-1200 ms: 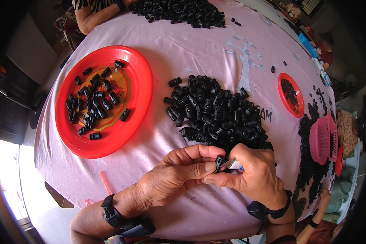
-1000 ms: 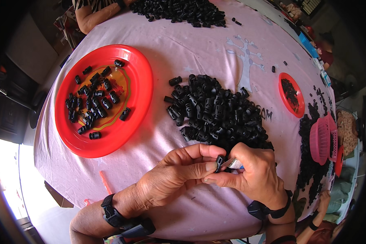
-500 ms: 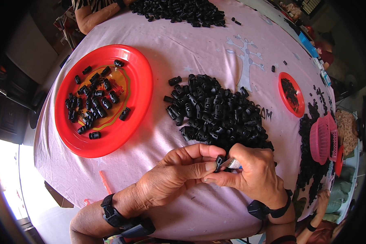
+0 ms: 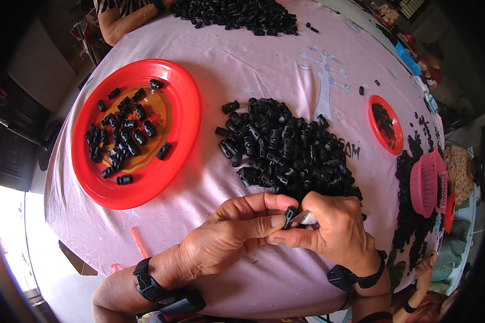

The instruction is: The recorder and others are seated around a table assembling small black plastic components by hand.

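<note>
The person's left hand pinches a small black piece between thumb and forefinger, the gap between these fingers no wider than the piece itself. The right hand closes its thumb and bent forefinger on a thin, flat tool with a whitish part — most of it is hidden inside the grip. The right thumb reaches leftward beneath the piece, its tip close to the left thumb; whether the two touch cannot be told.

The black piece is held above the near edge of a large heap of similar black parts, in front of the person. Its long axis runs roughly up and down the view, the upper end leaning slightly right, and a slot shows in its face. The tool lies across that line, its narrow end pointing left and slightly down at the piece's right side — whether it enters the piece is too small to tell.

To the left, a big red plate carries scattered black parts on the cloth-covered surface. A smaller red plate and a pink basket stand well off to the right.
</note>
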A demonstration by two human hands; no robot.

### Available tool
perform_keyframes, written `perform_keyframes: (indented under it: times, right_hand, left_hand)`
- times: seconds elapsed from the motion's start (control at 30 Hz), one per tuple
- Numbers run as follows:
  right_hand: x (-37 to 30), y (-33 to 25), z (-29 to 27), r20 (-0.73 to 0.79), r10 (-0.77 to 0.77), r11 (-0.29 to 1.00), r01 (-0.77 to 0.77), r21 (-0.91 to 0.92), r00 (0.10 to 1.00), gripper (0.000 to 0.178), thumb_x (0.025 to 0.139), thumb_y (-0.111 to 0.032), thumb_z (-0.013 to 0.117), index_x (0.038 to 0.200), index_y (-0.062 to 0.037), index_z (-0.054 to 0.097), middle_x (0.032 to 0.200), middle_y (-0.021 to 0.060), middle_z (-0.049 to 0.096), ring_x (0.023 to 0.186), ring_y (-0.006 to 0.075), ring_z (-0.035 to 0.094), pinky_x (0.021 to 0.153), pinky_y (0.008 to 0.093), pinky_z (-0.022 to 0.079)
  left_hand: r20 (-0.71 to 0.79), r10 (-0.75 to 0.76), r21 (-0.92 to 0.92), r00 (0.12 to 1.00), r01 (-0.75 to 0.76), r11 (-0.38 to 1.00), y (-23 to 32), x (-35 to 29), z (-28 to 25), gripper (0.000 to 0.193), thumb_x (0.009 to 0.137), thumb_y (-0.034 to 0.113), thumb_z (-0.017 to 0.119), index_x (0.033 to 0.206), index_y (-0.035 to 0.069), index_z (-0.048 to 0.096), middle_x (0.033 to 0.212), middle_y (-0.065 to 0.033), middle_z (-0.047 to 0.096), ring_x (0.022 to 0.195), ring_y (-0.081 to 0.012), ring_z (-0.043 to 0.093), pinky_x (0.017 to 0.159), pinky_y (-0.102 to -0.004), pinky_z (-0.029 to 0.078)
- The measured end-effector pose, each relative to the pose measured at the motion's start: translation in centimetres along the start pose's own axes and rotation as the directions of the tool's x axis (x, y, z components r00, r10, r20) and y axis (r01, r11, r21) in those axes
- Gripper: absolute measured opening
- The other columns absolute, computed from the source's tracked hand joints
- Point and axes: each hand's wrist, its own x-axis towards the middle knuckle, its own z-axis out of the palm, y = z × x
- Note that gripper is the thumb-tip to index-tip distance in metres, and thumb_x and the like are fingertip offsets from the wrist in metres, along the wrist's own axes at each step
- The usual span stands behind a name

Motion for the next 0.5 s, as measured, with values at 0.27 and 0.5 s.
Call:
perform_keyframes:
  times: [0.27, 0.5]
  right_hand:
    - [-0.11, -0.04, 0.09, 0.01, 0.034, 0.999, -0.034, -0.002, 0.999, 0.051, 0.065, -0.046, 0.08, 0.063, -0.0048, 0.051, 0.054, 0.0082, 0.056, 0.045, 0.0225, 0.059, 0.042, 0.0316, 0.045]
    - [-0.17, 0.08, 0.11, 0.003, 0.022, 1.0, -0.022, -0.008, 1.0, 0.049, 0.066, -0.045, 0.08, 0.063, -0.0051, 0.051, 0.053, 0.0077, 0.055, 0.045, 0.0221, 0.058, 0.042, 0.0314, 0.044]
  left_hand:
    - [-0.023, 0.013, 0.023, 1.0, -0.012, 1.0, -0.04, -0.05, 0.25, 0.031, 0.088, 0.005, 0.059, 0.119, 0.001, 0.054, 0.102, -0.0059, 0.064, 0.094, -0.0132, 0.061, 0.088, -0.0268, 0.047]
    - [-0.016, 0.013, 0.016, 1.0, -0.012, 1.0, -0.1, 0.02, 0.21, 0.032, 0.088, 0.006, 0.06, 0.119, 0.001, 0.054, 0.102, -0.0055, 0.064, 0.094, -0.0132, 0.061, 0.087, -0.0269, 0.047]
